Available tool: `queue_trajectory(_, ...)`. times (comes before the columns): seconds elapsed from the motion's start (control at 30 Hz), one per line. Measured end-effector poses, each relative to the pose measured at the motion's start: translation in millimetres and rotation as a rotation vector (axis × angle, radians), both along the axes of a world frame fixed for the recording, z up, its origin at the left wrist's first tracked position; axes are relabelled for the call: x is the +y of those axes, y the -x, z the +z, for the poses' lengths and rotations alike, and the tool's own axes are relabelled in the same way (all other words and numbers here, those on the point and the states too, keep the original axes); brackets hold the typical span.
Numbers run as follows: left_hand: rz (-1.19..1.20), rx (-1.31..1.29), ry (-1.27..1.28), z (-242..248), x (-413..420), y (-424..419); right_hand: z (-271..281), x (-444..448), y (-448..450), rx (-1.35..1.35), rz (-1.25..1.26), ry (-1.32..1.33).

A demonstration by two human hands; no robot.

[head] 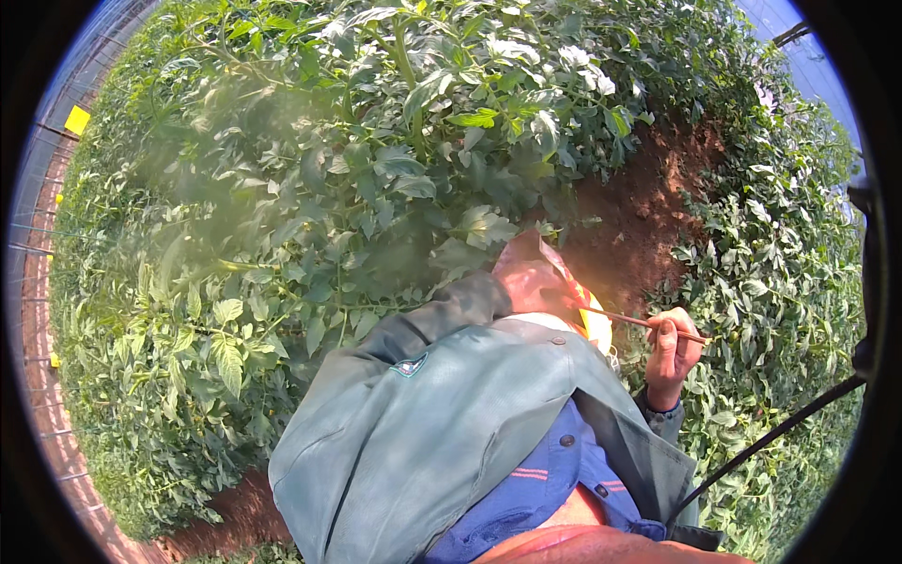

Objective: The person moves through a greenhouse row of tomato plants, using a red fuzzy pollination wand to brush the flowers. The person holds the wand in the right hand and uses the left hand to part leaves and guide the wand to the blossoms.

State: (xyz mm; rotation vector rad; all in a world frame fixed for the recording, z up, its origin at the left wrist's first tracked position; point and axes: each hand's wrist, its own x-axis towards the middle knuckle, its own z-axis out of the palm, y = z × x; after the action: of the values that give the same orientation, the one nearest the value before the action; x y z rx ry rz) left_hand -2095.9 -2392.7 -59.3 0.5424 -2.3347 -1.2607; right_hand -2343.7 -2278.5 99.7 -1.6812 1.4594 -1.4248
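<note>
My right hand (671, 352) is raised at the right, its fingers closed on a thin brown stick (620, 317). The stick slants left from the hand, and its far end meets a pink, red and yellow sheet-like or bag-like item (542, 271). At the left, my dark green sleeve (458, 303) ends against this item. Glare and overlap there keep my left hand from being made out clearly, so its grip cannot be told. A white object (539, 321) shows partly beneath the item, at the top of my green jacket (437, 416).
Dense leafy plants, apparently tomato (394, 169), stand in front and at the left. Another leafy row (768, 282) lines the right, beyond bare reddish soil (627, 218). A dark cord (768, 440) crosses at lower right. A yellow card (77, 120) hangs at far left.
</note>
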Motion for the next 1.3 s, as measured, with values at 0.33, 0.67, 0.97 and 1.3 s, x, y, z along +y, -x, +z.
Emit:
queue_trajectory(0.33, -0.033, 0.054, -0.272, 26, 6, 15, -16, 29, 59, -0.566, -0.360, 0.280)
queue_trajectory(0.67, -0.034, 0.126, -1.258, 15, 23, 65, -77, 14, 85, -0.569, -0.468, 0.175)
queue_trajectory(0.97, -0.028, -0.034, -0.930, 4, 34, 83, -111, -3, 96, -0.707, -0.331, 0.016)
queue_trajectory(1.3, -0.108, -0.230, -0.399, -50, 20, 81, -105, -30, 77, -0.876, -0.151, 0.017)
